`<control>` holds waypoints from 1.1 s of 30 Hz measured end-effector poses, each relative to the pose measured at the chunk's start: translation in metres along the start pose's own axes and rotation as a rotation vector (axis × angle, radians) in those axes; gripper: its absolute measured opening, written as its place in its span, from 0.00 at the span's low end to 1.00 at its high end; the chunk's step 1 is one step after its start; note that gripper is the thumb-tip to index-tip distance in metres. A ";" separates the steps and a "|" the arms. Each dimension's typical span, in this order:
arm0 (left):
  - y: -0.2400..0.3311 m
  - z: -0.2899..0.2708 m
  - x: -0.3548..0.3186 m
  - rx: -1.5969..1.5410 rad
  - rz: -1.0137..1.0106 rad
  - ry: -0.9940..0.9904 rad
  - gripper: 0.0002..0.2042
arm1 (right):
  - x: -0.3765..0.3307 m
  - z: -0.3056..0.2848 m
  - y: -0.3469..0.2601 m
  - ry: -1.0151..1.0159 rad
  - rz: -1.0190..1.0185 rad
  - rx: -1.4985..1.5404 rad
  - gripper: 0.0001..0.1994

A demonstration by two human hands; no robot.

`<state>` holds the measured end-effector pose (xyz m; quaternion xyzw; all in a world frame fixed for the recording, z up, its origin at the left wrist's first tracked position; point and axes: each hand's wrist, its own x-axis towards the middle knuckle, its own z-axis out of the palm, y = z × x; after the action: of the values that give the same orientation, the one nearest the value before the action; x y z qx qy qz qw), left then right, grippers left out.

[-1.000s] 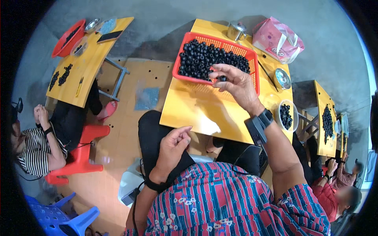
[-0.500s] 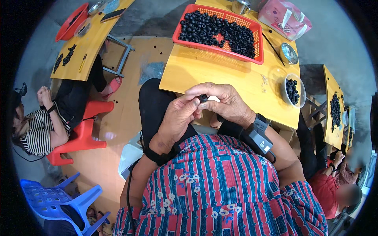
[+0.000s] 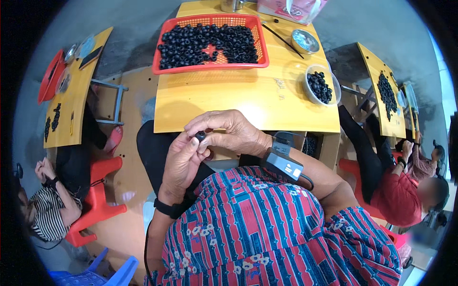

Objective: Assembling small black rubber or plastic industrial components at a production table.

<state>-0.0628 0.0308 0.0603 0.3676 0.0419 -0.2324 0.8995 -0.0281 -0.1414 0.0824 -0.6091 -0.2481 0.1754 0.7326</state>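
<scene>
Just off the table's near edge, my two hands meet around one small black round part [image 3: 201,136], which looks like a rubber ring or bushing. My left hand [image 3: 179,162] is closed, with thumb and fingers pinching it from below. My right hand [image 3: 234,129] curls in from the other side, its thumb at the part and its fingers bent over the top. The right fingertips are partly hidden. Beyond the hands, a red plastic basket [image 3: 261,53] holds many similar black parts [image 3: 193,40]. More of these lie in a clear round tub [image 3: 310,97] at the right.
The yellow table [image 3: 214,102] also bears a metal bowl [image 3: 305,42], a thin black rod [image 3: 284,42], a few tiny pale bits [image 3: 279,86] and a pink bag [image 3: 291,9]. Other people sit by tables at left and right. A blue chair [image 3: 102,271] stands at lower left.
My view has turned to the right, so table, basket and hands sit further left in the picture. Both hands keep their closed grip around the small black part.
</scene>
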 end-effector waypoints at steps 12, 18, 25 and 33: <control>-0.027 0.018 -0.003 -0.177 -0.147 -0.039 0.13 | -0.026 0.005 0.016 0.264 0.310 0.284 0.13; -0.042 0.004 0.011 0.604 -0.515 -0.217 0.09 | -0.062 -0.002 0.078 -0.205 0.551 1.225 0.28; -0.038 -0.009 0.004 0.189 -0.450 -0.118 0.09 | -0.059 0.007 0.062 0.166 0.672 1.098 0.27; -0.025 -0.013 0.006 -0.099 -0.234 -0.112 0.14 | -0.056 0.008 0.042 0.393 0.416 0.651 0.20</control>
<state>-0.0677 0.0218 0.0328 0.3020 0.0454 -0.3535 0.8842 -0.0762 -0.1584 0.0337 -0.4053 0.0922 0.2693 0.8687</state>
